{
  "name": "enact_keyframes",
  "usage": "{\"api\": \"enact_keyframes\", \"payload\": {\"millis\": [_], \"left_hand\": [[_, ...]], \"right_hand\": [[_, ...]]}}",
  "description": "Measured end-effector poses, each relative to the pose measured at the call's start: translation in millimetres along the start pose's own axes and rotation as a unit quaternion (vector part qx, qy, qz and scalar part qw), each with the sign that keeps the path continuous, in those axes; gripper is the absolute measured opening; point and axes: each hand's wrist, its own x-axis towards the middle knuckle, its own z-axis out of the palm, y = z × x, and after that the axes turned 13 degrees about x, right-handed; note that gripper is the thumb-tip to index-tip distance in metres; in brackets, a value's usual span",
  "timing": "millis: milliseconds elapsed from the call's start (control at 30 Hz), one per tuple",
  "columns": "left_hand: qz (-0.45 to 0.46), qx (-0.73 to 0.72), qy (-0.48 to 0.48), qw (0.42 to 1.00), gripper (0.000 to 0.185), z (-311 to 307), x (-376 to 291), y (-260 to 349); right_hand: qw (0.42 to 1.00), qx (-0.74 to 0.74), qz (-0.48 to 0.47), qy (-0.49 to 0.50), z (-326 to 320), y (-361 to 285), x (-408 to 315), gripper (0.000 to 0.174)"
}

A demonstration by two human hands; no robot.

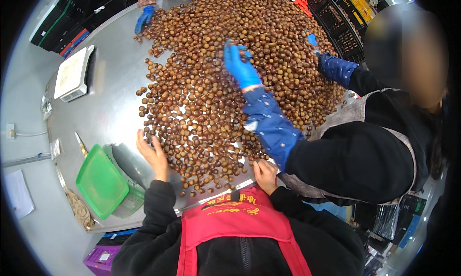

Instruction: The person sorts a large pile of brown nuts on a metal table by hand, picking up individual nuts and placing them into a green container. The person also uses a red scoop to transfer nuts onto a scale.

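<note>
A wide heap of brown chestnuts (205,106) covers much of a steel table (119,96) before me. My left hand (154,154) is at the left edge of the nuts, fingers spread, its inner side against the nearest ones; I see nothing gripped in it. My right hand (265,173) rests at the near table edge with its fingers curled, beside a few chestnuts. Whether it holds a nut cannot be told. Left of my left hand stands a clear plastic tub (132,200) with a green plastic lid (102,182) tilted on it.
At my right a co-worker's blue-gloved hand (239,65) reaches over the nuts. Another person's blue glove (144,19) is at the far edge. A white scale (74,73), a knife-like tool (81,144) and a crumpled cloth (80,209) lie on the left. Black crates (338,23) stand beyond.
</note>
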Motion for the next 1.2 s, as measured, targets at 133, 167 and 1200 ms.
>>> {"api": "enact_keyframes", "payload": {"millis": [133, 167, 1200], "left_hand": [[-0.015, 0.097, 0.036, 0.994, 0.051, 4.2, 19.9, -47.9], [-0.030, 0.122, 0.024, 0.992, 0.050, 8.4, 18.4, -53.7], [-0.047, 0.146, 0.020, 0.988, 0.041, 19.7, 15.1, -64.4]], "right_hand": [[0.992, 0.114, 0.002, 0.060, 15.8, -24.1, 79.5, 0.003], [0.990, 0.118, 0.005, 0.077, 21.3, -26.4, 106.6, 0.008], [0.849, 0.498, 0.158, 0.083, -19.9, -33.3, 252.0, 0.042]]}}
